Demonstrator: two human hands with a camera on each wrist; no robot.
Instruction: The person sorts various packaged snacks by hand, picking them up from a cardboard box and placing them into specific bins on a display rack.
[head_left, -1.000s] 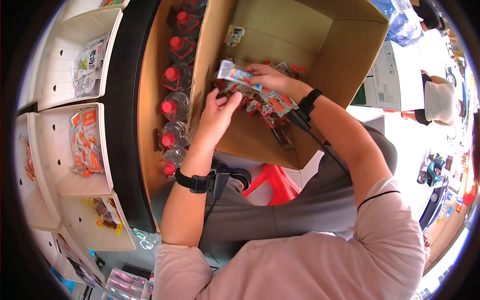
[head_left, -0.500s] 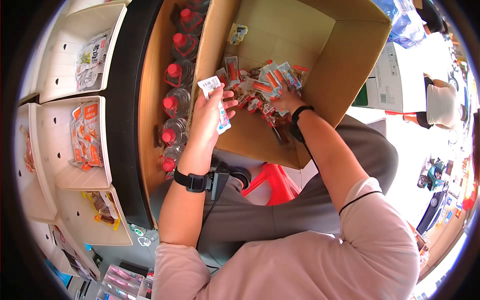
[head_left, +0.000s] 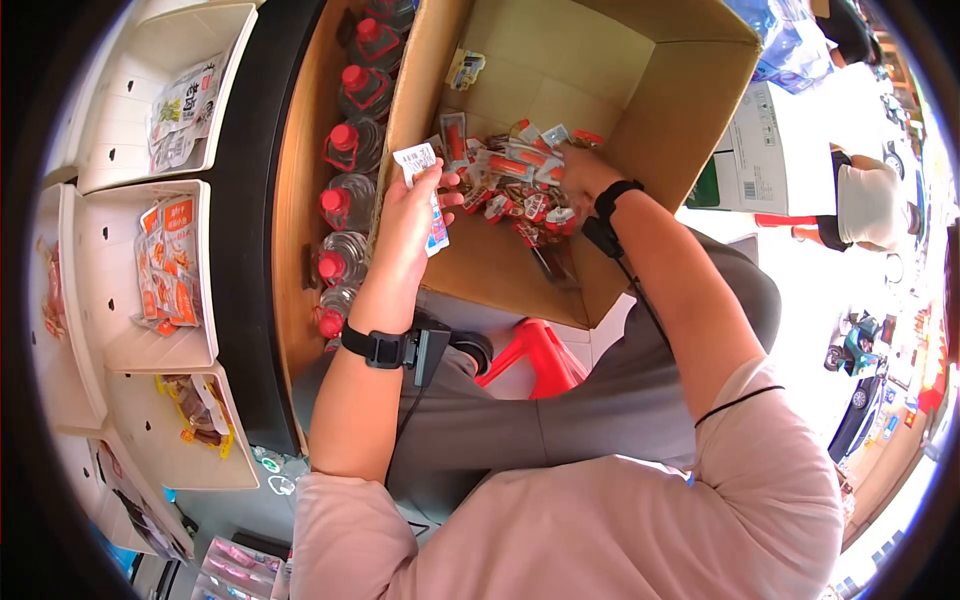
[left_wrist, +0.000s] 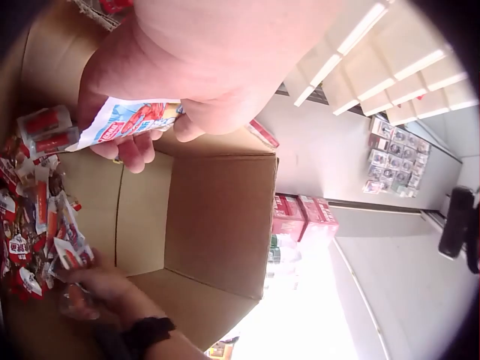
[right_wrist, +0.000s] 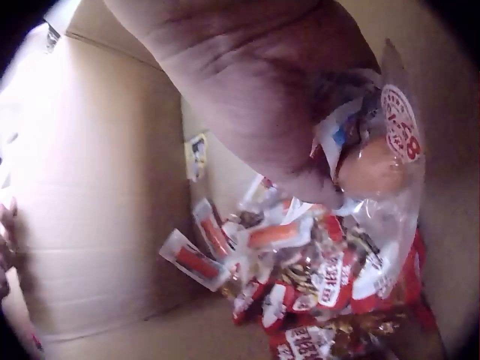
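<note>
The left hand (head_left: 408, 215) holds a white and blue snack packet (head_left: 437, 225) between thumb and fingers at the box's left side; in the left wrist view the packet (left_wrist: 129, 120) shows a red print. Inside the cardboard box (head_left: 520, 285), the right hand (head_left: 585, 175) reaches into a pile of small wrapped snacks (head_left: 510, 165). In the right wrist view the right hand (right_wrist: 262, 97) has its fingers curled on packets, their tips hidden, beside a clear wrapper (right_wrist: 375, 176) with a round brown item. Orange sticks in clear sleeves (right_wrist: 274, 235) lie below it.
Red-capped bottles (head_left: 345, 205) line the wooden shelf left of the box. Further left, white bins (head_left: 150, 360) hold bagged snacks. A white carton (head_left: 765, 150) stands at the right, with a person (head_left: 868, 205) beyond. A red stool (head_left: 545, 365) is below the box.
The right hand has gone from beside the left hand to the pile's right side. The left hand now holds a packet upright. Between the last two views, the right hand has shifted slightly.
</note>
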